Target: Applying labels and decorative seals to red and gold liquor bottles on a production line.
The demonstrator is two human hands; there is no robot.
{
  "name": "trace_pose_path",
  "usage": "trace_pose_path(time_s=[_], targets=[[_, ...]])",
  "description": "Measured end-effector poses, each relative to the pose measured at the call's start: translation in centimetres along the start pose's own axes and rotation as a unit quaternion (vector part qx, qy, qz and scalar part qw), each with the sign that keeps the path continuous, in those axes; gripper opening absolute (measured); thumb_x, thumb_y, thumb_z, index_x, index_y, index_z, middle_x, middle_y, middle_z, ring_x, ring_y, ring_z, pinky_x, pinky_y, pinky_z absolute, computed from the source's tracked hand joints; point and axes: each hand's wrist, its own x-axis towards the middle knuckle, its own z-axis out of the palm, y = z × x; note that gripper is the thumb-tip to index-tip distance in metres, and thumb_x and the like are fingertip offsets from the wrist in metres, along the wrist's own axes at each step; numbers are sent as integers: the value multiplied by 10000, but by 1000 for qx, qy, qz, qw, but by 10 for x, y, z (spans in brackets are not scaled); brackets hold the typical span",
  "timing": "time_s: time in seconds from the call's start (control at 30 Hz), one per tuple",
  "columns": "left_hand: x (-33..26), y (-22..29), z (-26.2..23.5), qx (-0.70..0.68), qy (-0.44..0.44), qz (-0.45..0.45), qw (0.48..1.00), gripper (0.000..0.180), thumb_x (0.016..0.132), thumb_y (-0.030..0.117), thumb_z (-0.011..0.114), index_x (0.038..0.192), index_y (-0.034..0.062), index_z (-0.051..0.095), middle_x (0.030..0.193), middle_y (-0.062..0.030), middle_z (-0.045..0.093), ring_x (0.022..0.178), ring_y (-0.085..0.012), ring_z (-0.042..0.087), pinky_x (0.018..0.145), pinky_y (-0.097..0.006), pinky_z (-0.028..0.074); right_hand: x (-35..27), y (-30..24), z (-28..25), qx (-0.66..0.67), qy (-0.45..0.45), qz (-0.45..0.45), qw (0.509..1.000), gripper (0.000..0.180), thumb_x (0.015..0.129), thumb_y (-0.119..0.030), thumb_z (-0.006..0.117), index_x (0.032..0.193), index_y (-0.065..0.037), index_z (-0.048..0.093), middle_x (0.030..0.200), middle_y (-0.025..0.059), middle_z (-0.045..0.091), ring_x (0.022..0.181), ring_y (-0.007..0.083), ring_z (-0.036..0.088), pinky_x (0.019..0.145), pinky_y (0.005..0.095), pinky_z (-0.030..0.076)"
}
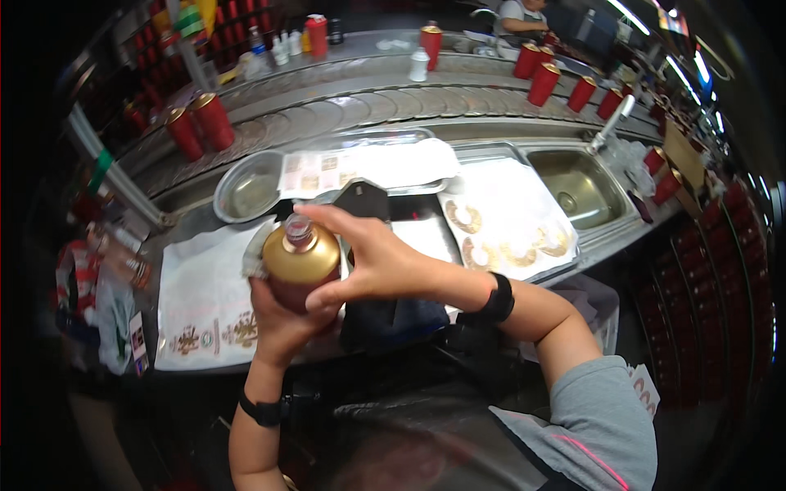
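A bottling or packing workshop: rows of red canisters (542,83) at twelve and two o'clock, a steel sink (577,190), label sheets (323,172) on a long metal counter (368,102).

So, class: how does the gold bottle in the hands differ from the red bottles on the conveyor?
The gold bottle is gold-shouldered with its neck bare; the red bottles are red with gold caps on. The gold bottle is held off the counter by the left hand and right hand; the red bottles stand untouched. Both are similarly shaped.
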Motion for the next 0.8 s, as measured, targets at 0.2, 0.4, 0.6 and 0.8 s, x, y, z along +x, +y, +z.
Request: trace_pose_path(time_s=[0.2, 0.4, 0.6, 0.8], targets=[[-14, -38, 19, -53, 62, -9, 997, 977, 673, 131, 912, 1426, 72, 291, 1331, -108, 496, 1205, -224, 553, 1021, -361, 478, -71, 40, -76, -17, 62, 338, 939, 249, 837, -138, 733, 1061, -30, 722, 866, 55, 705, 770, 90, 636, 670, 253, 502], [-20, -39, 16, -92, 54, -127, 986, 1102, 659, 127, 909, 1496, 93, 192, 1385, -127, 436, 1237, -254, 518, 1018, -395, 496, -139, 117, -166, -330, 72, 473, 814, 387, 716, -278, 739, 999, -17, 692, 858, 167, 713, 844, 331, 693, 760, 404, 543], [-29, -53, 10, -32, 89, -78, 992, 1094, 612, 139, 947, 1452, 47, 252, 1332, -124, 489, 1180, -236, 568, 973, -373, 536, -131, 145, -198, -355, 20, 513, 781, 545, 658, -351, 822, 1066, -38, 639, 935, 175, 702, 916, 345, 677, 797, 412, 532], [-30, -62, 9, -54, 91, -104, 989, 1198, 589, 160, 951, 1492, 58, 171, 1388, -137, 415, 1254, -246, 501, 990, -367, 524, -115, 204, -255, -391, 13, 473, 789, 718, 621, -400, 869, 1195, -40, 632, 1090, 207, 667, 1012, 360, 651, 849, 415, 524]])
